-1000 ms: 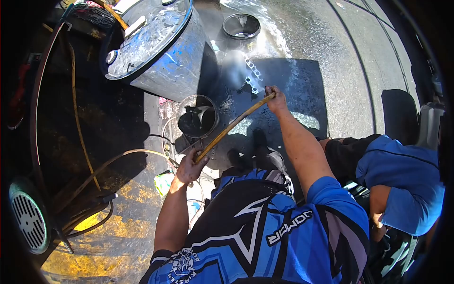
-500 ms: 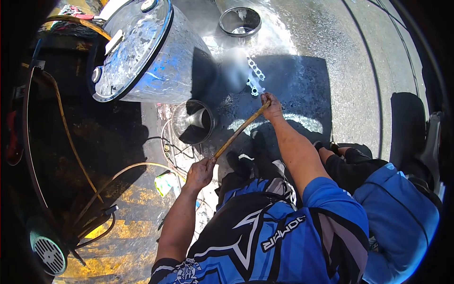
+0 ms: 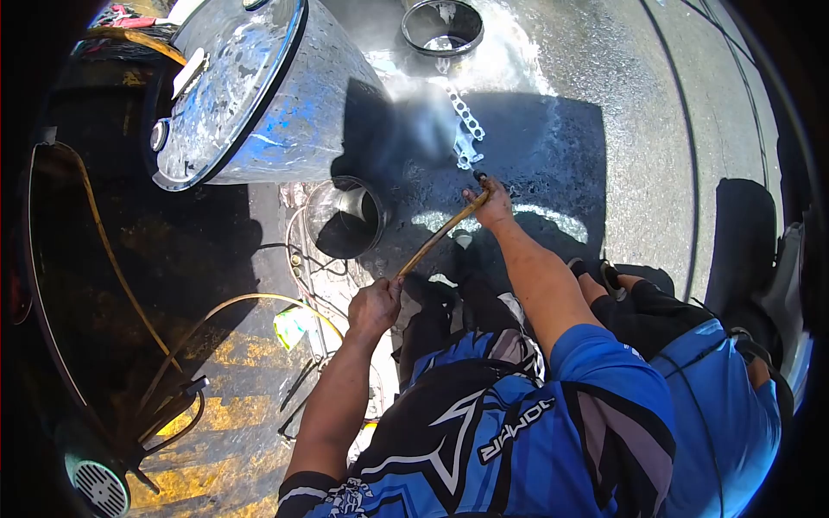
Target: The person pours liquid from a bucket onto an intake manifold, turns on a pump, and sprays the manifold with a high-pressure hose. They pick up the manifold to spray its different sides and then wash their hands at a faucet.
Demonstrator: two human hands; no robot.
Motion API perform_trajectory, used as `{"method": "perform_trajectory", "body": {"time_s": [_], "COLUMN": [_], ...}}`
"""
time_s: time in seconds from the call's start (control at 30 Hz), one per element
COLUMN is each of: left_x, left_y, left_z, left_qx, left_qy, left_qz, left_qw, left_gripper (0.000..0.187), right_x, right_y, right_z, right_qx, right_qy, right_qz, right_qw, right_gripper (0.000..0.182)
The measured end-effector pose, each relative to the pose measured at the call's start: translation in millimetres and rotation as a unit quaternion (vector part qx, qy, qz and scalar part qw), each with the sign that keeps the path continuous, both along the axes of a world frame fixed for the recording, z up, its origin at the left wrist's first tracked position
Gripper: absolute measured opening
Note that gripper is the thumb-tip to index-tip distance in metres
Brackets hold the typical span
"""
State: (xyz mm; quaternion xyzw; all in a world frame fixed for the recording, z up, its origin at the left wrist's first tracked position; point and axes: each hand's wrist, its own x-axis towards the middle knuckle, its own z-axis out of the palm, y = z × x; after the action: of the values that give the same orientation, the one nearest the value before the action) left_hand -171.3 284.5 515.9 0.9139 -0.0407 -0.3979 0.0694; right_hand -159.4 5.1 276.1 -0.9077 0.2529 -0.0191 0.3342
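A yellowish-brown hose (image 3: 440, 235) runs slantwise between my two hands. My left hand (image 3: 375, 308) is wrapped round its lower part, fingers closed. Farther up, my right hand (image 3: 493, 203) grips the hose near its end, where a short dark tip (image 3: 480, 175) pokes out. Just beyond that tip lies a silver metal part (image 3: 467, 129) on the wet ground, with a row of round holes along it and a bracket-like near end. Whitish mist hangs over and left of the part, blurring its far end.
A scuffed blue drum (image 3: 285, 112) lies tilted at the upper left. Two open cylindrical containers stand nearby: a metallic one (image 3: 324, 207) below the drum and a dark-rimmed one (image 3: 477, 43) beyond. A person in blue (image 3: 717, 406) is close on my right. Loose hose (image 3: 250, 297) curves at lower left.
The view has shifted slightly. The dark hose tip now shows beyond my right hand, and more of the metal part is visible through the mist. Both hands keep their grip.
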Motion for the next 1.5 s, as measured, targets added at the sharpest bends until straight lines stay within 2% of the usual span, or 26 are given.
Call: {"method": "perform_trajectory", "body": {"time_s": [0.03, 0.13, 0.33, 0.63, 0.73, 0.83, 1.1, 1.33, 1.43, 1.5], "left_x": [2.1, 7.3, 14.7, 19.4, 22.1, 24.9, 30.3, 31.1, 31.1, 31.4], "left_y": [-2.0, -2.7, -4.9, 1.9, 2.8, 1.8, 1.6, 0.5, 0.9, 1.4], "left_z": [-3.7, -15.4, -24.1, -37.8, -43.3, -46.7, -50.6, -54.5, -52.5, -51.9], "left_qx": [0.005, -0.001, 0.005, 0.007, -0.001, 0.003, -0.003, -0.005, -0.005, -0.006], "left_qy": [0.006, 0.014, 0.024, 0.017, 0.02, 0.022, 0.025, 0.019, 0.015, 0.01], "left_qz": [0.003, 0.01, 0.019, 0.038, 0.041, 0.048, 0.052, 0.052, 0.057, 0.061], "left_qw": [1.0, 1.0, 1.0, 0.999, 0.999, 0.999, 0.998, 0.998, 0.998, 0.998], "left_gripper": [0.057, 0.057, 0.056, 0.055, 0.055, 0.054, 0.053, 0.052, 0.051, 0.052], "right_x": [-0.2, -1.1, 7.3, 25.7, 30.4, 30.8, 34.2, 36.0, 46.0, 56.8], "right_y": [0.9, -6.2, -8.9, 2.1, 2.8, 3.0, 2.6, -1.2, -1.7, -2.5], "right_z": [0.2, -0.1, -9.3, -15.0, -23.5, -30.9, -55.4, -47.2, -44.3, -42.1], "right_qx": [-0.032, 0.005, 0.026, 0.056, 0.019, 0.061, 0.028, 0.006, 0.07, 0.07], "right_qy": [-0.005, 0.031, 0.062, 0.087, 0.086, 0.053, 0.025, 0.033, 0.027, 0.035], "right_qz": [0.009, 0.008, 0.048, 0.032, 0.037, 0.016, 0.036, 0.077, 0.044, 0.061], "right_qw": [0.999, 0.999, 0.997, 0.994, 0.995, 0.997, 0.999, 0.996, 0.996, 0.995], "right_gripper": [0.054, 0.054, 0.041, 0.04, 0.04, 0.039, 0.037, 0.041, 0.04, 0.041]}}
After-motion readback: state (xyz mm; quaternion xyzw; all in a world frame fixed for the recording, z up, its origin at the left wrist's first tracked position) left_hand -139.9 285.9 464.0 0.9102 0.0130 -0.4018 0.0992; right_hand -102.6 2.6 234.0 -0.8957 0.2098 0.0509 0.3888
